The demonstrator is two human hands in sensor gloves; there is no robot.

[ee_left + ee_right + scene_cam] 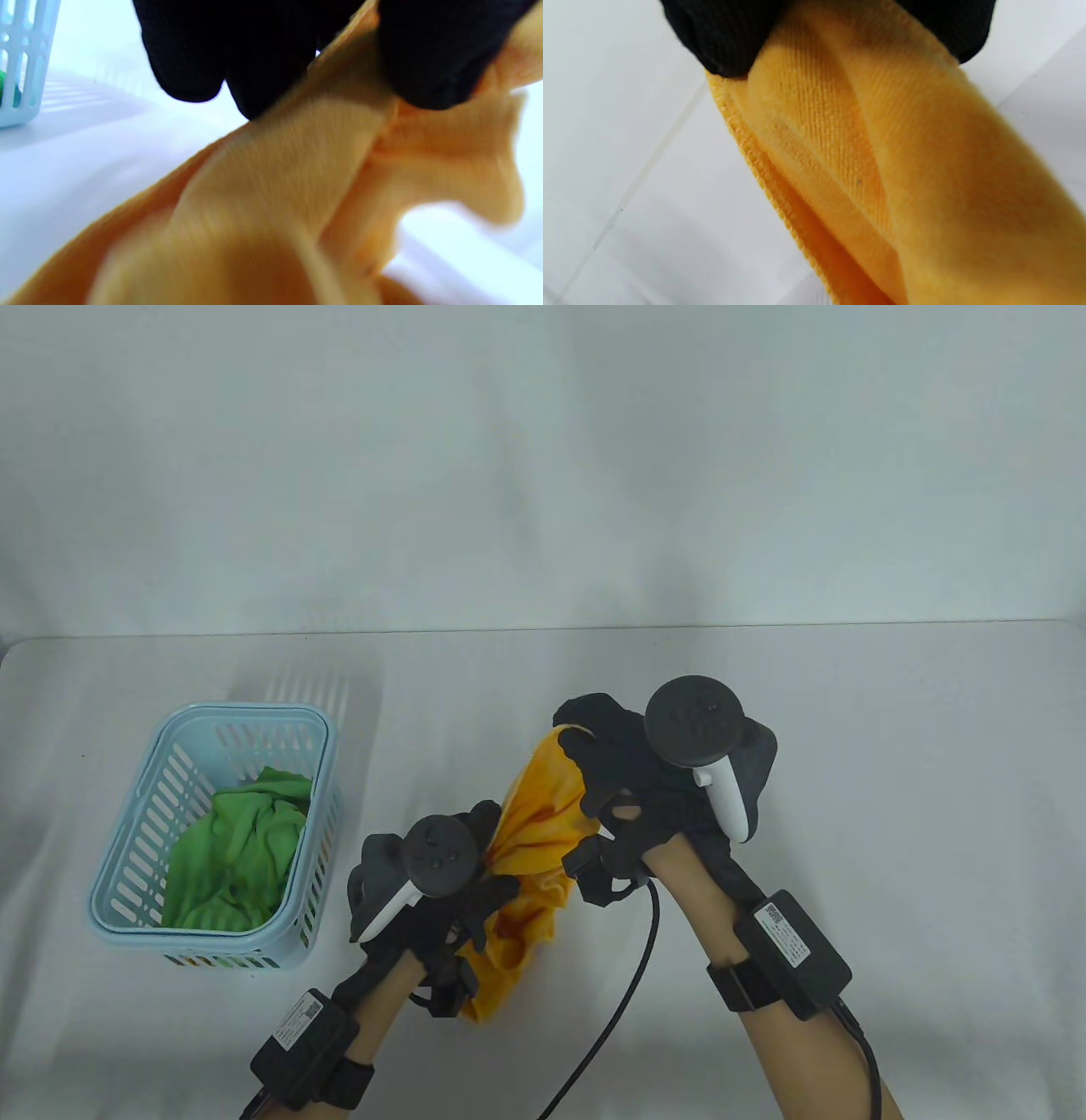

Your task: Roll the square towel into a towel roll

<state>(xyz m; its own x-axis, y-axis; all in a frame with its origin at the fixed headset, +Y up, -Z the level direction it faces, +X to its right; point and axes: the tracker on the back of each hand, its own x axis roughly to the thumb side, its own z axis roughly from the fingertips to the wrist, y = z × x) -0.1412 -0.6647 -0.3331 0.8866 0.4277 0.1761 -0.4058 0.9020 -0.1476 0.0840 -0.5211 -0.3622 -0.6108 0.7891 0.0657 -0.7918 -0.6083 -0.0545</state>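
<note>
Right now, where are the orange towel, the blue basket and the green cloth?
orange towel (534, 806), table view, its bunched middle.
blue basket (212, 714), table view, its far rim.
green cloth (233, 848), table view, its crumpled middle.

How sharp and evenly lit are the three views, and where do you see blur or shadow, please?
Table view: sharp, softly lit; the basket casts a striped shadow behind it. Left wrist view: the orange towel is blurred and pale, with the left hand's fingers dark and featureless. Right wrist view: the towel's weave is crisp near the right hand's fingers, softening towards the lower right.
</note>
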